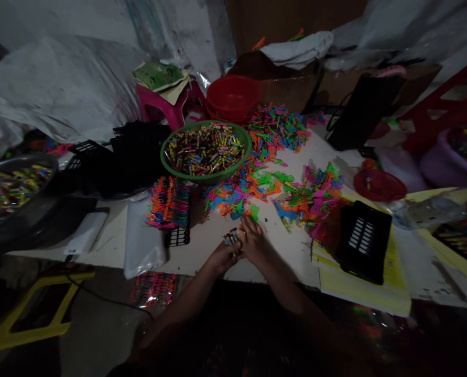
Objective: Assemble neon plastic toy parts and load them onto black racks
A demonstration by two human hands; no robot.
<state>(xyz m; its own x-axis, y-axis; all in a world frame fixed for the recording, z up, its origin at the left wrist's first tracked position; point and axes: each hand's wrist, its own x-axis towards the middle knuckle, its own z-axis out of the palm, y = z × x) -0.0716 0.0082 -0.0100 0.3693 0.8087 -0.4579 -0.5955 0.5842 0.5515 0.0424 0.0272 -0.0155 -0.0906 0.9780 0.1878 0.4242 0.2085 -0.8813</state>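
Observation:
My left hand [224, 257] is closed round a small bunch of striped, wrapped tubes [230, 236], held just above the front of the white table. Pressed against the same bunch from the right, my right hand [252, 242] has its fingers bent over the tubes' side; its fingertips point towards the coloured plastic pieces [239, 196]. These pieces, orange, blue, green and pink, lie loose just beyond my hands. Behind them a green basin [166, 163] is full of similar tubes. To the left, plastic pieces stand in rows [168, 204] on a black slotted tray [178, 238].
More plastic pieces are heaped at the right [323, 191], some with tubes attached. Black trays [365, 241] lie on yellow sheets [359, 288]. Clear bags [142, 235] and a white power bank [87, 233] lie left. Red basins [233, 97] stand behind; a grey basin [19, 235] is far left.

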